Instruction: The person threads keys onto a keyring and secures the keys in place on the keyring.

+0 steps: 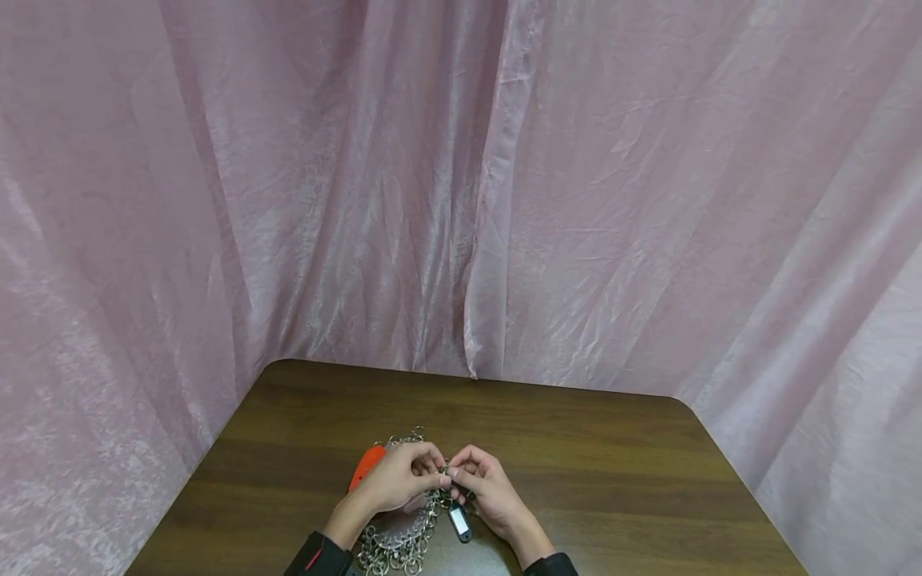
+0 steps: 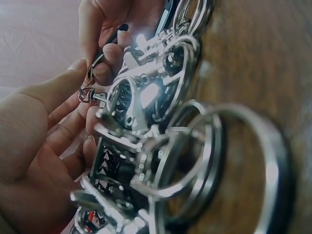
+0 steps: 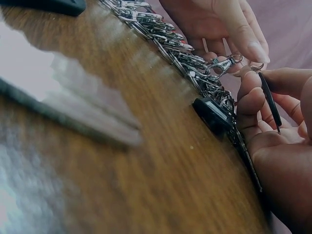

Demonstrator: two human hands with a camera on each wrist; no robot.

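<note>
My left hand (image 1: pixel 396 478) pinches the swivel end of a metal snap clasp (image 2: pixel 99 96) between thumb and fingers. Facing it, almost fingertip to fingertip, my right hand (image 1: pixel 491 490) holds a black key tag (image 3: pixel 269 99). The tag's small split ring (image 3: pixel 257 67) sits right at the left thumb tip, close beside the clasp. Below the hands lies a long bunch of silver key rings with clasps (image 1: pixel 392 554), curving under the left hand. Another black key tag with a white label (image 1: pixel 459 522) hangs from the bunch beneath the right hand.
An orange object (image 1: pixel 367 466) shows behind the left hand, partly hidden. The brown wooden table (image 1: pixel 612 480) lies below, with pink curtains (image 1: pixel 403 200) behind it. In the right wrist view a blurred, shiny, pale slab (image 3: pixel 58 87) fills the near left.
</note>
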